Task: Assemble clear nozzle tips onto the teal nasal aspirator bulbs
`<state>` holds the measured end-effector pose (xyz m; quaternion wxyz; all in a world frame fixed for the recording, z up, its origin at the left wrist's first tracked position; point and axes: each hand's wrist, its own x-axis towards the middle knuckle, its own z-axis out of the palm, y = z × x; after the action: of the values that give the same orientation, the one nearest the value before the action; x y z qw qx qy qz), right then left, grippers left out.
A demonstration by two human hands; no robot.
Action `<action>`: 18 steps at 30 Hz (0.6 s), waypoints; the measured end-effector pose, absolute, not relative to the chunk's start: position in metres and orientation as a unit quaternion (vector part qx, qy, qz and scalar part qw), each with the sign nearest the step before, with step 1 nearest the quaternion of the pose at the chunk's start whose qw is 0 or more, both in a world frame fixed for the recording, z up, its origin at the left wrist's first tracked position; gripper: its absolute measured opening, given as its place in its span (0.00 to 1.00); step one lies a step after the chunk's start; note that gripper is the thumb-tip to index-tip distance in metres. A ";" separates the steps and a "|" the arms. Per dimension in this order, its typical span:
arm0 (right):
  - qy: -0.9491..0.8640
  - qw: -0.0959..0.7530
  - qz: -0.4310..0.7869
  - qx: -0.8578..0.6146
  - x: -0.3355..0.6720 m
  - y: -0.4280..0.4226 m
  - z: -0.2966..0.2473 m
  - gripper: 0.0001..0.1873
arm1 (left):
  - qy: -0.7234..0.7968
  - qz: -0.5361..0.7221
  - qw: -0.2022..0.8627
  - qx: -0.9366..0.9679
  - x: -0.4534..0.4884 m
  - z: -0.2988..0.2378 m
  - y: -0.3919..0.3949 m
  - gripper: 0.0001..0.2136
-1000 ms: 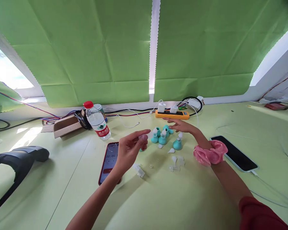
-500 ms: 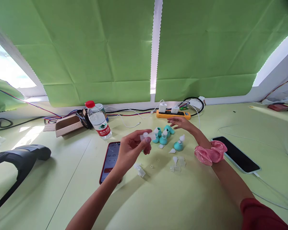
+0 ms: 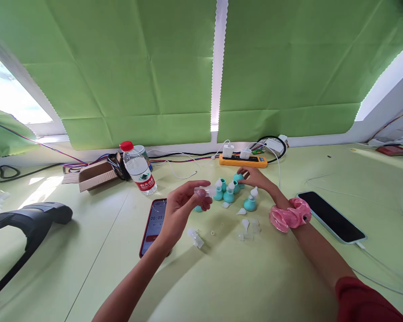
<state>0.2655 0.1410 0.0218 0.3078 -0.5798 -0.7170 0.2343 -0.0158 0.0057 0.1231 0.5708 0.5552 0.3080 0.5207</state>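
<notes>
My left hand [image 3: 183, 205] is raised over the table and pinches a small clear plastic part [image 3: 204, 192] between thumb and fingertips. My right hand [image 3: 255, 178], with a pink scrunchie [image 3: 289, 215] on its wrist, reaches to a group of teal bulb-shaped pieces [image 3: 229, 193] and closes its fingers on the rear teal bulb [image 3: 238, 177]. Several loose white and clear small parts [image 3: 246, 228] lie on the green table in front of the bulbs. One clear part [image 3: 195, 237] lies below my left hand.
A red phone [image 3: 153, 225] showing a timer lies under my left wrist. A black phone [image 3: 329, 216] on a cable lies at right. A water bottle [image 3: 138, 170], a cardboard box [image 3: 96, 175], an orange power strip [image 3: 243, 160] and cables line the back. A black device [image 3: 23, 223] sits far left.
My right hand has drawn back from the power strip and closed onto the rear teal bulb. My left hand has turned the clear part between its fingertips, staying in about the same place.
</notes>
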 end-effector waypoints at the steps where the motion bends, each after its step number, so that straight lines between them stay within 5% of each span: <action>1: -0.712 0.320 0.216 -0.587 0.265 0.139 0.028 0.18 | 0.307 0.519 0.574 0.554 -0.015 0.124 0.005 0.11; 6: -0.669 0.475 0.174 -0.545 0.253 0.112 0.075 0.30 | 0.338 0.506 0.574 0.547 -0.013 0.129 0.001 0.13; 8: -0.695 0.515 0.217 -0.452 0.243 0.090 0.097 0.23 | 0.337 0.492 0.584 0.550 -0.013 0.130 -0.001 0.12; 13: -0.777 0.488 0.285 -0.276 0.209 0.029 0.132 0.17 | 0.307 0.491 0.582 0.570 -0.017 0.132 -0.005 0.09; 18: -0.787 0.474 0.290 -0.268 0.185 -0.003 0.136 0.21 | 0.286 0.489 0.572 0.593 -0.019 0.133 -0.009 0.09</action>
<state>0.1850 -0.0030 0.1363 0.4738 -0.2676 -0.7871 0.2903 -0.0193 -0.0095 0.1333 0.5724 0.5931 0.2864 0.4885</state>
